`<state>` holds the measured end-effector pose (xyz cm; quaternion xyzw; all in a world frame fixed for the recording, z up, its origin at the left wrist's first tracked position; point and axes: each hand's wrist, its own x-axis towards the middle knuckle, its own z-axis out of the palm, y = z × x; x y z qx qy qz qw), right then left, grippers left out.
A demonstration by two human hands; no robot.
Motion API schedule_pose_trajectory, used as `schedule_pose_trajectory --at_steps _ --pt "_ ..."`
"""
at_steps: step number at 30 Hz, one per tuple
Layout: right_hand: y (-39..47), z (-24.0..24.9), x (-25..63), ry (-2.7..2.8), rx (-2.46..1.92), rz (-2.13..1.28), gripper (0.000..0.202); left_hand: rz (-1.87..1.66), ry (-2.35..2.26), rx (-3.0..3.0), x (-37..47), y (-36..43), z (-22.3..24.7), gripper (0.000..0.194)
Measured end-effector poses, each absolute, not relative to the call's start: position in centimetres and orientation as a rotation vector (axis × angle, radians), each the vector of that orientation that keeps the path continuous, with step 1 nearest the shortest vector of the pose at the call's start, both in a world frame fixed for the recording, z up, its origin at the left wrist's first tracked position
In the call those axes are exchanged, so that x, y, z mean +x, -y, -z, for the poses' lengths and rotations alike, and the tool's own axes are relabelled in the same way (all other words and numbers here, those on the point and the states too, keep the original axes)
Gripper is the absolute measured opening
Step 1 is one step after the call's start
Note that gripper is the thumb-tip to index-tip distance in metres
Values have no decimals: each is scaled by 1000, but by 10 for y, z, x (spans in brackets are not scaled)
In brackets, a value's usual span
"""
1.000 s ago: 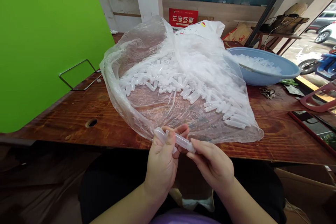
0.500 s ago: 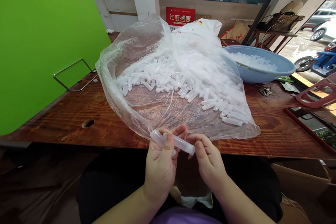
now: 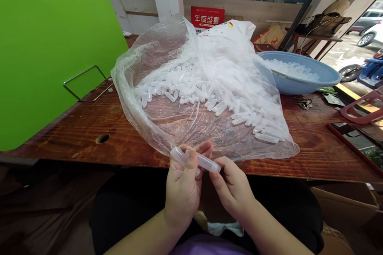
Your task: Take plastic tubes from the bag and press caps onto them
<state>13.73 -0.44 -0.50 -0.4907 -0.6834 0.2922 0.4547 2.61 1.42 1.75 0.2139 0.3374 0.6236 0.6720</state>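
Note:
Two translucent white plastic tubes are in my left hand (image 3: 183,187), closed with its thumb pressed over them. One plastic tube (image 3: 206,162) points right and down, its wider end toward my right hand (image 3: 235,185). The other tube (image 3: 177,154) sticks out to the left. A small white piece shows under the left fingers, too hidden to name. My right thumb and forefinger are pinched on the wider end of the first tube. Just beyond my hands, a clear plastic bag (image 3: 185,123) lies open on the wooden table (image 3: 119,127), with a heap of similar tubes and small white caps (image 3: 188,97) inside.
A blue basin (image 3: 299,85) holding more white pieces stands at the back right. Near it lie keys (image 3: 304,103) and a red-edged phone-like slab (image 3: 356,143). On the left are a green panel (image 3: 54,48), a bent metal wire frame (image 3: 86,83) and a round table hole (image 3: 102,138).
My right thumb and forefinger have moved left and closed onto the wider end of the tube. My left hand keeps both tubes nearly in place. The view has shifted slightly.

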Motion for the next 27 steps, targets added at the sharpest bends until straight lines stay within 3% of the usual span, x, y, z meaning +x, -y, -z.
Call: schedule_pose_trajectory --at_steps 5,7,15,22,27 --pt "3 3 125 1221 -1103 -1366 41 -1392 -792 543 26 -13 -15 29" --pt "0 2 125 1147 -1106 -1427 44 -1378 -817 533 26 -15 -13 30" --pt "3 -6 156 1486 -1275 -554 13 -907 -909 1002 11 -19 -14 22" --pt "6 12 158 1621 -1138 -373 44 -804 -844 1125 10 -17 -20 27" --pt "7 12 158 1602 -1117 -453 39 -722 -724 1017 9 -16 -18 31"
